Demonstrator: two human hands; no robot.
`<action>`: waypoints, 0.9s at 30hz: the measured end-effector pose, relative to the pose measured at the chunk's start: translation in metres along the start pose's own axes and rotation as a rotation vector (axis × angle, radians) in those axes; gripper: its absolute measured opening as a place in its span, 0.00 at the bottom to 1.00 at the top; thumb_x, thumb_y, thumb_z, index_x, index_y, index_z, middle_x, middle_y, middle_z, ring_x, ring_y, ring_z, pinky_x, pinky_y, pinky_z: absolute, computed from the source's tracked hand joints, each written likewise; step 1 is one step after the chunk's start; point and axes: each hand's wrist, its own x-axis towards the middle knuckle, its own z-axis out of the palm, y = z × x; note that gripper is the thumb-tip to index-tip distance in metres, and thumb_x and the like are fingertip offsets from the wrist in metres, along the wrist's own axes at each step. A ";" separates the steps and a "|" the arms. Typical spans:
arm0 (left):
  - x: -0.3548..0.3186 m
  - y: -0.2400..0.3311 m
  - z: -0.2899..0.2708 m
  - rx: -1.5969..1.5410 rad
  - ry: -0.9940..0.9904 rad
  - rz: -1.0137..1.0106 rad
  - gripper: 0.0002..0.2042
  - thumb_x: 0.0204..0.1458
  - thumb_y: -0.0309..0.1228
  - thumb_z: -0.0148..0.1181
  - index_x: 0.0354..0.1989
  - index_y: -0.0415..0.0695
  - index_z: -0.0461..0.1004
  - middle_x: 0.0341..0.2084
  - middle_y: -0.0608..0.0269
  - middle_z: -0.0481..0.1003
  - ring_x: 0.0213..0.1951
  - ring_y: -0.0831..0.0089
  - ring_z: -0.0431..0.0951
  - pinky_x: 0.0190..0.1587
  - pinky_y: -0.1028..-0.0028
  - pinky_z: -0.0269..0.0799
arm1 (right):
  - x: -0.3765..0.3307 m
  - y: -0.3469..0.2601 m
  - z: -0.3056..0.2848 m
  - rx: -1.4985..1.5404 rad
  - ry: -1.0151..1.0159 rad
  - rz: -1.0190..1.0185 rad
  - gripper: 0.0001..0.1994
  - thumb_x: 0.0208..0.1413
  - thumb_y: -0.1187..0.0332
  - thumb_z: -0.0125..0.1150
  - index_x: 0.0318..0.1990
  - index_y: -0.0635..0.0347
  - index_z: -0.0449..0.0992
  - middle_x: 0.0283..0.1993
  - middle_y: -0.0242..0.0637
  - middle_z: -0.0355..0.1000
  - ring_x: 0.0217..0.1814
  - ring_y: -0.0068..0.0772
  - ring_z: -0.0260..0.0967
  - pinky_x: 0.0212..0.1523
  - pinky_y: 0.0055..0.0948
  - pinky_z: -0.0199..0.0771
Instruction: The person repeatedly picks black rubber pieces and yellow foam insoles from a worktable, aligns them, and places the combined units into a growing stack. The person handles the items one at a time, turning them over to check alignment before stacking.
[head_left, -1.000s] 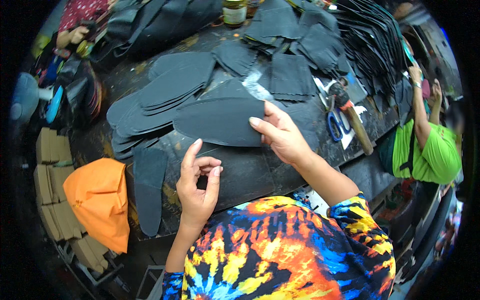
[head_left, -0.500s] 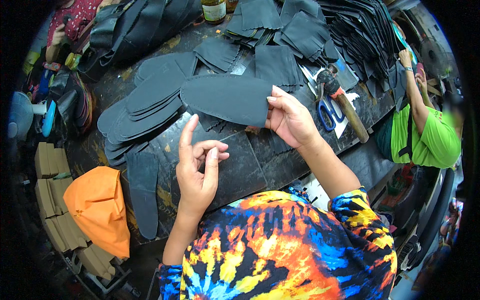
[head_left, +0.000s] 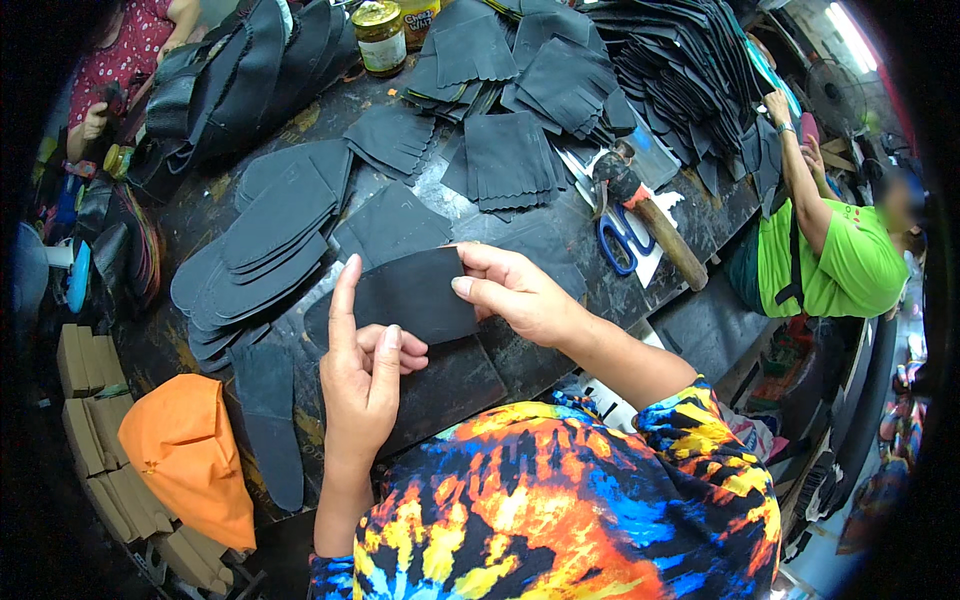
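Observation:
My right hand (head_left: 520,300) pinches the squared end of a dark leather cutout (head_left: 405,300) between thumb and fingers. The piece lies level over the table, its rounded left end partly behind my left hand (head_left: 365,375). That hand has its index finger stretched up in front of the piece, the other fingers loosely bent and the thumb apart; no object shows in it. To the left is a fanned stack of rounded black cutouts (head_left: 275,235) with dotted edges. Just beyond the held piece rests a black cutout (head_left: 395,220) on the table.
Scallop-edged black pieces (head_left: 510,160) lie in piles farther back. A hammer (head_left: 655,220) and blue-handled scissors (head_left: 625,245) lie at the right. Jars (head_left: 380,40) stand at the back. An orange cloth (head_left: 190,460) is at the left edge. A person in green (head_left: 825,255) works at the right.
My right hand has brought the leather cutout down and to the left, nearer to me, so its left end now passes behind my left index finger. The whole view has shifted slightly.

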 end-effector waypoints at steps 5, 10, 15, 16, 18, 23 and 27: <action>0.006 0.007 -0.005 0.050 -0.049 -0.084 0.25 0.63 0.22 0.49 0.69 0.40 0.55 0.26 0.60 0.78 0.27 0.77 0.80 0.33 0.78 0.78 | 0.000 -0.004 -0.005 -0.076 -0.152 -0.120 0.18 0.69 0.71 0.50 0.62 0.69 0.68 0.56 0.34 0.72 0.59 0.21 0.65 0.62 0.26 0.65; 0.010 0.004 -0.004 -0.045 -0.070 -0.126 0.10 0.65 0.24 0.49 0.53 0.37 0.64 0.28 0.56 0.80 0.29 0.73 0.82 0.33 0.78 0.78 | -0.002 -0.013 -0.008 -0.191 -0.180 -0.089 0.18 0.68 0.71 0.53 0.62 0.69 0.69 0.56 0.36 0.72 0.59 0.22 0.66 0.61 0.26 0.67; 0.000 -0.003 -0.009 -0.197 0.037 -0.055 0.06 0.67 0.28 0.48 0.47 0.39 0.65 0.29 0.54 0.80 0.29 0.70 0.83 0.33 0.76 0.79 | -0.006 -0.023 -0.022 -0.174 -0.194 -0.138 0.18 0.64 0.65 0.62 0.57 0.65 0.73 0.49 0.34 0.76 0.54 0.23 0.72 0.54 0.27 0.73; -0.001 -0.004 -0.013 -0.240 0.071 -0.045 0.06 0.67 0.28 0.48 0.47 0.38 0.65 0.30 0.54 0.80 0.29 0.70 0.83 0.34 0.76 0.79 | -0.006 -0.028 -0.033 -0.240 -0.124 -0.107 0.16 0.63 0.67 0.63 0.55 0.64 0.75 0.48 0.33 0.77 0.52 0.23 0.72 0.54 0.28 0.73; -0.002 -0.006 -0.022 -0.297 0.137 -0.006 0.06 0.68 0.30 0.48 0.45 0.39 0.65 0.29 0.53 0.80 0.29 0.69 0.83 0.34 0.74 0.80 | 0.001 -0.038 -0.059 -0.568 0.103 -0.189 0.12 0.59 0.70 0.65 0.49 0.63 0.79 0.43 0.35 0.77 0.45 0.26 0.75 0.49 0.28 0.75; -0.002 -0.011 -0.035 -0.450 0.315 0.039 0.08 0.69 0.34 0.48 0.41 0.44 0.64 0.25 0.55 0.79 0.23 0.72 0.82 0.26 0.78 0.78 | 0.027 -0.050 -0.111 -1.230 0.631 -0.467 0.09 0.51 0.72 0.68 0.41 0.59 0.80 0.32 0.39 0.71 0.35 0.39 0.74 0.39 0.36 0.75; -0.005 -0.013 -0.031 -0.513 0.327 0.024 0.08 0.69 0.35 0.48 0.41 0.44 0.64 0.26 0.56 0.79 0.23 0.72 0.82 0.26 0.78 0.78 | 0.051 -0.057 -0.122 -1.628 0.583 -0.564 0.18 0.45 0.69 0.74 0.45 0.55 0.80 0.41 0.37 0.70 0.46 0.43 0.70 0.46 0.39 0.73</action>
